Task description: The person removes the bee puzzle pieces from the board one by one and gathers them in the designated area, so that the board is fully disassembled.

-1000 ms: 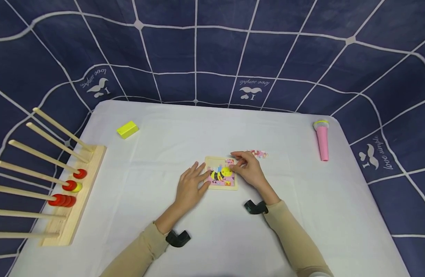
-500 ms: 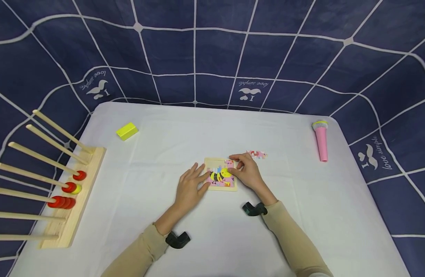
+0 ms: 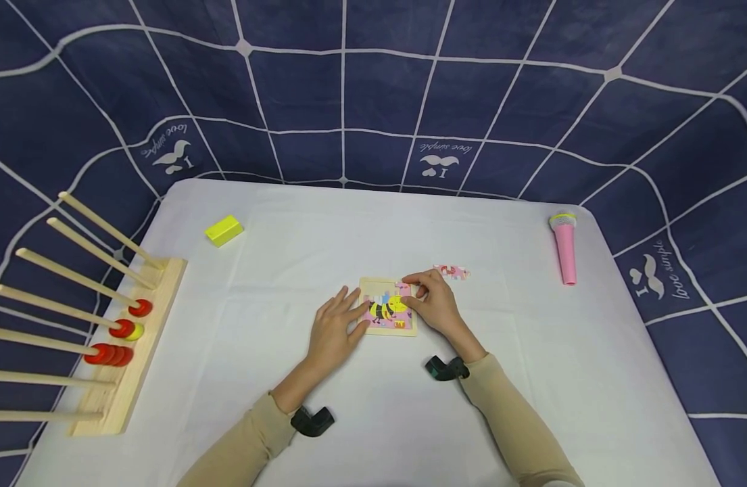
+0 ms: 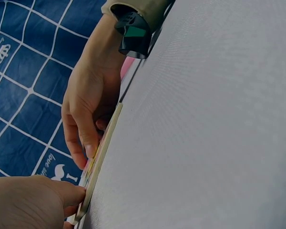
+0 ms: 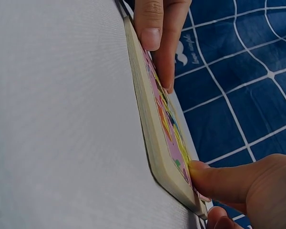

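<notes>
A small bee jigsaw puzzle (image 3: 388,315) in a pale wooden frame (image 3: 388,332) lies flat on the white table. My left hand (image 3: 333,328) rests at its left side with fairly straight fingers; in the right wrist view, the left thumb (image 5: 150,38) touches the frame's edge. My right hand (image 3: 440,304) is at the upper right corner, thumb and forefinger pinching a pink puzzle piece (image 3: 403,289). In the right wrist view, the right thumb (image 5: 200,174) presses on the yellow part, and a piece edge (image 5: 203,197) stands slightly proud of the frame.
Loose pink puzzle pieces (image 3: 452,272) lie just beyond my right hand. A wooden peg rack (image 3: 157,325) with red and yellow rings stands at the left. A yellow block (image 3: 224,230) lies back left, a pink toy microphone (image 3: 566,250) back right.
My right hand has shifted slightly left and its thumb sits a little further onto the puzzle. The left hand stays on the frame. The last half second shows almost no movement.
</notes>
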The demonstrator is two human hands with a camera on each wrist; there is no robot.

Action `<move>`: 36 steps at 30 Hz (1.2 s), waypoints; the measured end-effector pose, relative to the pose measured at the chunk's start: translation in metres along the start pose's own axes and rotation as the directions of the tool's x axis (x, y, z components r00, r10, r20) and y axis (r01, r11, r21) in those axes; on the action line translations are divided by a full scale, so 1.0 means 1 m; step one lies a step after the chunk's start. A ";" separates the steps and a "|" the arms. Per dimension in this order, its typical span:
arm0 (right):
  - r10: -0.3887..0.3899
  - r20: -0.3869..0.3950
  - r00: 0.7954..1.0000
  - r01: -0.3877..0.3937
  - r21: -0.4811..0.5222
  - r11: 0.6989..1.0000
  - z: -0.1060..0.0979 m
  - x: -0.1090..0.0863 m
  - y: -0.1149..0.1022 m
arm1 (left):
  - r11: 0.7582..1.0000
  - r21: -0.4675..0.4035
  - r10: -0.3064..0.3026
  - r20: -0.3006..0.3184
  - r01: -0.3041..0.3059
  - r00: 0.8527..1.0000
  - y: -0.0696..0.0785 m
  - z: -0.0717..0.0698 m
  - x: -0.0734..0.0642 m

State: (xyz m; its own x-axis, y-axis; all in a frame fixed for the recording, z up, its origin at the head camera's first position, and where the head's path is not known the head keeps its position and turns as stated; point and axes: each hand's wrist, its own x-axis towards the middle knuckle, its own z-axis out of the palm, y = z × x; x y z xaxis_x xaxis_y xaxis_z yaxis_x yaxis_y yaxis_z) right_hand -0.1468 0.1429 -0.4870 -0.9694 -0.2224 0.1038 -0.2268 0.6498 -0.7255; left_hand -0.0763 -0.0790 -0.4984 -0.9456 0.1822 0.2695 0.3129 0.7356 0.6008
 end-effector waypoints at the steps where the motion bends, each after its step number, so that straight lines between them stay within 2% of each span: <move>1: -0.004 0.001 1.000 0.004 -0.002 1.000 0.000 0.000 0.000 | 1.000 0.000 -0.001 0.000 0.001 1.000 0.000 0.000 0.000; 12: -0.048 0.007 0.999 0.047 0.031 0.998 -0.001 -0.001 0.000 | 1.000 0.002 0.004 -0.004 -0.004 1.000 0.000 0.000 0.001; 19: -0.025 0.013 1.000 0.023 0.157 0.987 -0.001 -0.001 -0.002 | 1.000 0.004 0.010 -0.009 -0.010 1.000 0.000 0.000 0.001; 24: 0.030 -0.002 1.000 -0.029 0.279 0.960 -0.007 0.001 -0.004 | 1.000 0.003 0.010 -0.011 -0.010 1.000 0.001 -0.001 0.001; 28: 0.108 -0.007 0.994 -0.098 0.370 0.924 -0.022 0.004 -0.004 | 1.000 0.003 0.009 -0.014 -0.009 1.000 0.001 -0.001 0.000; 31: 0.158 -0.040 0.987 -0.128 0.413 0.902 -0.040 0.007 0.005 | 1.000 0.001 0.012 -0.019 -0.012 1.000 0.001 -0.001 0.000; 36: 0.242 -0.144 0.959 -0.171 0.387 0.906 -0.077 0.010 0.030 | 1.000 0.002 0.023 -0.028 -0.023 0.999 0.000 0.000 0.001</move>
State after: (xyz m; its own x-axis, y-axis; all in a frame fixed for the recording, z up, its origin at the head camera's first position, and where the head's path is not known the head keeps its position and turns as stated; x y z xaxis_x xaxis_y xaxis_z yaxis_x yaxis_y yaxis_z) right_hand -0.1704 0.2160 -0.4558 -0.9986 0.0490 0.0218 -0.0036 0.3455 -0.9384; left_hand -0.0772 -0.0786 -0.4977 -0.9352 0.1811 0.3042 0.3346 0.7328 0.5925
